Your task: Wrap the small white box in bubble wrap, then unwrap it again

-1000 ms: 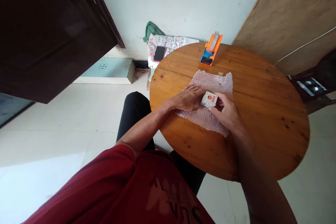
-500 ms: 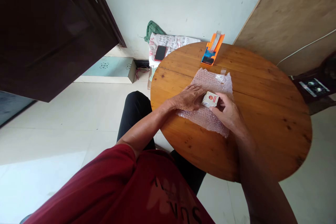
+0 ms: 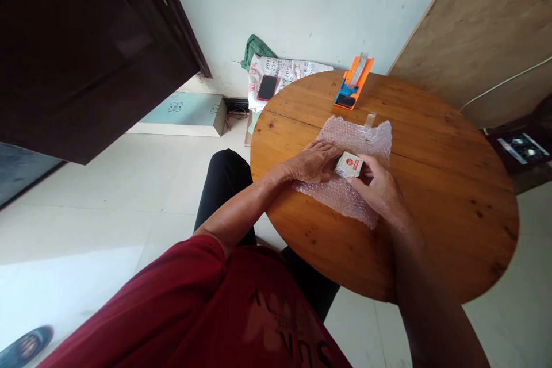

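A small white box with a red emblem rests on a sheet of bubble wrap. My right hand grips its right side between thumb and fingers. On the left, my left hand lies flat over the bubble wrap, fingers stretched out, its fingertips close to the box. Whether those fingertips touch the box I cannot tell. At the sheet's far edge sticks a strip of clear tape.
The round wooden table carries an orange and blue tape dispenser beyond the sheet. A phone lies on a printed white sack past the table's edge. A dark door stands at left.
The camera view has shifted slightly, moving the scene a little to the right. Both hands and the box keep nearly the same places on the bubble wrap.
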A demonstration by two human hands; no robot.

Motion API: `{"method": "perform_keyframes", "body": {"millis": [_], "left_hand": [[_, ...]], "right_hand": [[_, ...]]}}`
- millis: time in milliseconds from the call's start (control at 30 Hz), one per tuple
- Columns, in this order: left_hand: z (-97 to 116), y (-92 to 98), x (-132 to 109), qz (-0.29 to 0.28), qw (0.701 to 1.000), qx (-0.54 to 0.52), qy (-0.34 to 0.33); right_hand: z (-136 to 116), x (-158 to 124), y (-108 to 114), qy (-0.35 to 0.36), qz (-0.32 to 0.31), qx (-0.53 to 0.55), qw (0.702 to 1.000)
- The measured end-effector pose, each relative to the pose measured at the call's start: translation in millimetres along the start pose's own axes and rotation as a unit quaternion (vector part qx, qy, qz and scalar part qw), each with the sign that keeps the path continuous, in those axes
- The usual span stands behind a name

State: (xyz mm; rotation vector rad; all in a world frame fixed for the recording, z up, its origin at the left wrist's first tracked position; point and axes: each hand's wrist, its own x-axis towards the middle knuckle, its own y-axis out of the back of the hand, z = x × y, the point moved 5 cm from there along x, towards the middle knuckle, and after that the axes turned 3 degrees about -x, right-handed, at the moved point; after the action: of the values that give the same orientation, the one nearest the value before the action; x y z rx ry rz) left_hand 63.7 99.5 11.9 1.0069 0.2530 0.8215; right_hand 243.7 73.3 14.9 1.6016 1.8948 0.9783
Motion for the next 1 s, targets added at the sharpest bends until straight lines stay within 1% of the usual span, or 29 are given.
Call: {"method": "perform_keyframes", "body": {"millis": [233,533,1000], "left_hand": [[-2.3,-2.4,1.2,-0.01,1.0,0.003,0.006],[-0.2,-0.7,-1.1,0.002,1.0,0.004,-0.003],[-0.2,-0.6,-1.2,0.002,1.0,0.0,-0.003]], "right_hand": [[-0.4,-1.1,1.4,0.004,0.0,-0.007,1.0],[-6.8,-1.4,3.1,-0.006,-0.003,0.002,1.0],[-1.7,-0.7,0.8,0.007,0.001,-0.008,1.0]]}}
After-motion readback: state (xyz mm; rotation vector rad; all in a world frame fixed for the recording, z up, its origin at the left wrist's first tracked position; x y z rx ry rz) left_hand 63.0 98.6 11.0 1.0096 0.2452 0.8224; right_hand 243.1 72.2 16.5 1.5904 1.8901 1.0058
